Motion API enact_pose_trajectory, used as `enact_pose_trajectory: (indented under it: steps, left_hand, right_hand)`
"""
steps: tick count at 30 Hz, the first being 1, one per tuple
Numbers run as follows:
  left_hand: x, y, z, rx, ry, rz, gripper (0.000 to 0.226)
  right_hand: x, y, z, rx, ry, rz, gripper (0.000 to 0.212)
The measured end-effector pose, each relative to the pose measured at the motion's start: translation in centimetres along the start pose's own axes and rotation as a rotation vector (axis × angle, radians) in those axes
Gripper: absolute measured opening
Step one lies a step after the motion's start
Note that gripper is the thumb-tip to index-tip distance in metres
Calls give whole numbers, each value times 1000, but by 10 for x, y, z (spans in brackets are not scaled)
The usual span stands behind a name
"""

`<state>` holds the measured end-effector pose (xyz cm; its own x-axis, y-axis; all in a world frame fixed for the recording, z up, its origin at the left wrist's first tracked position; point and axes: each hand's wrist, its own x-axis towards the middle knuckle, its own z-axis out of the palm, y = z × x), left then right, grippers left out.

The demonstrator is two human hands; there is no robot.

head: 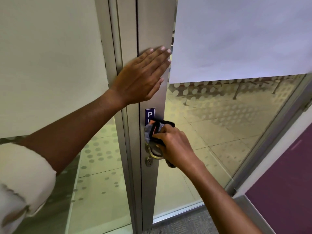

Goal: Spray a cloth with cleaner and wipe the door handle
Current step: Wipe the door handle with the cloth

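Grey-and-black cloth (156, 130) sits bunched in the right hand (175, 146), pressed over the door handle (154, 152); left hand (143, 75) lies flat, fingers spread, on the door frame (152, 31).

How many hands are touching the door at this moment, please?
2. The left hand lies flat on the metal door frame, above the blue sign. The right hand presses the cloth against the door handle.

Soft, even indoor light; wide-angle bowing, perhaps slight blur at edges.
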<state>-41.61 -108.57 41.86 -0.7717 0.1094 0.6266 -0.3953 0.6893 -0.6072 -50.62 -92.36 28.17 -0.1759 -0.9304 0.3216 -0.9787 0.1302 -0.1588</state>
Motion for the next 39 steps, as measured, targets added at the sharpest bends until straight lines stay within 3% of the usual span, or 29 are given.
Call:
enact_pose_trajectory:
  steps: [5,10,16,20,25,32,39]
  left_hand:
    - [0,3,-2,-10,-4,12,57]
    - [2,3,-2,14,-16,13,58]
    - [0,1,3,11,20,8,58]
    - [0,1,4,15,26,3,59]
    - [1,1,5,31,11,-11,59]
    - [-2,1,4,60,15,-7,57]
    - [0,2,2,74,24,-16,58]
  right_hand:
    - [-4,-10,54,88,-11,164,35]
    - [-9,-14,73,217,65,263,62]
    - [-8,-22,101,114,146,337,39]
    - [-8,-23,115,93,214,360,70]
    - [-17,-11,125,22,177,263,86]
    - [-29,32,115,17,91,21,77]
    - [-20,124,82,3,38,-278,65]
